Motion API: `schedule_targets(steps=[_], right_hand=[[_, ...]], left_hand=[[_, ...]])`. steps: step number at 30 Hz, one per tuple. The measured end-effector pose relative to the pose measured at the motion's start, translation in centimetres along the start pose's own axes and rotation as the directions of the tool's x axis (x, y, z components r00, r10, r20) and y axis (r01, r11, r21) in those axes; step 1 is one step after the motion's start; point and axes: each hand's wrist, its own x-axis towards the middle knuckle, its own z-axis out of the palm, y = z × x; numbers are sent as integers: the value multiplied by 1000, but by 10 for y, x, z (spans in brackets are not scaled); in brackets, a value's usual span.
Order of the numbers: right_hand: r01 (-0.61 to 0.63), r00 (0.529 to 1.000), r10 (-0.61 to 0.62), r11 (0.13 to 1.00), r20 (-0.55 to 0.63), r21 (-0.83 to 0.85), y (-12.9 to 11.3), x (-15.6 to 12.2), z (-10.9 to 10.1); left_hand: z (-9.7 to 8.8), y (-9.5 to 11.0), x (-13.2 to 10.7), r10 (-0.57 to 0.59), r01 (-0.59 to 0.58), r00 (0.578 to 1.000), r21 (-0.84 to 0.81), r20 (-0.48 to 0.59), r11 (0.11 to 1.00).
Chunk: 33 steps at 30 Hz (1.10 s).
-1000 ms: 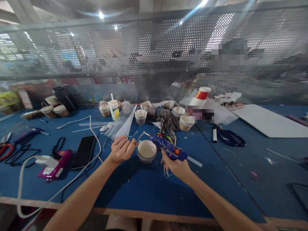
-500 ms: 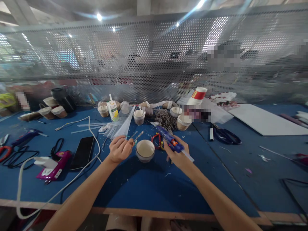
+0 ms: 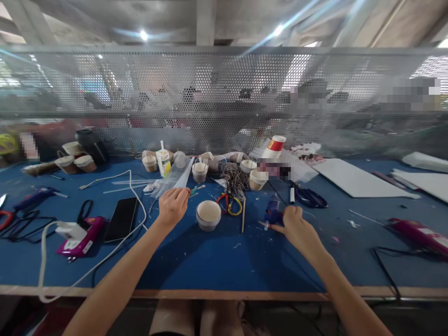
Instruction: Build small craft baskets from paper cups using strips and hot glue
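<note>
Glue gun, blue, sits on the blue bench to the right of centre, nozzle end pointing away from the person. The right hand is against its handle end with the fingers curled and one finger stretched out low towards the left; I cannot tell whether it truly clasps the gun or only touches it. The left hand is closed, thumb and fingers pinched on a thin stick with a green tip that juts out to the right. Between the two hands stands a small paper cup, open mouth up, apart from both. Just beyond it lie red and yellow handled pliers and a bare wooden stick, with a tangle of twine further back. To the left of the left arm are a dark phone, a white cable and a pink device. Black scissors lie beyond the right hand, near a flat white board
</note>
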Motion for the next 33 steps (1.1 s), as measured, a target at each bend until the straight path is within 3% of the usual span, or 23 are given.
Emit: schedule_targets(steps=[3, 5, 8, 10, 12, 14, 17, 19, 22, 25, 27, 29, 31, 33], right_hand=[[26, 999, -25, 999, -30, 41, 20, 3, 15], [39, 997, -35, 998, -71, 53, 23, 3, 14], [29, 984, -13, 995, -175, 94, 9, -2, -10], [91, 979, -51, 975, -196, 200, -11, -7, -33], [202, 976, -153, 897, -153, 393, -34, -9, -52], [221, 974, -208, 756, -95, 616, -54, -5, -60], [204, 938, -345, 580, 11, 789, -77, 8, -50], [174, 894, -443, 484, 68, 858, -89, 20, -34], [126, 843, -532, 332, 75, 935, -104, 34, -11], [128, 799, -598, 268, 61, 955, -115, 40, 2], [149, 805, -593, 257, 34, 955, -118, 40, 6], [201, 839, -543, 295, -9, 934, -119, 38, 9], [263, 871, -488, 357, -61, 896, -120, 35, 12], [297, 883, -459, 381, -99, 875, -122, 32, 16]], left_hand=[[-2, -3, 4, -1, 0, 997, 17, 74, 1000], [-3, -6, 7, 6, -12, 992, 51, 123, 999], [-8, -12, 16, 26, -46, 978, 90, 206, 995], [-13, -17, 24, 57, -78, 955, 62, 290, 995], [-20, -22, 35, 94, -103, 913, 1, 397, 995], [-28, -25, 46, 118, -107, 856, -52, 503, 993], [-39, -25, 63, 152, -71, 753, -151, 640, 986], [-44, -20, 71, 162, -49, 724, -185, 670, 982], [-48, -11, 83, 183, -69, 761, -202, 623, 977], [-46, -2, 94, 173, -58, 853, -240, 492, 969], [-41, 3, 96, 122, -8, 927, -306, 354, 952], [-33, 7, 92, 17, 65, 976, -364, 217, 929], [-22, 10, 81, -59, 136, 978, -400, 201, 906], [-12, 10, 67, -100, 209, 958, -416, 270, 885]])
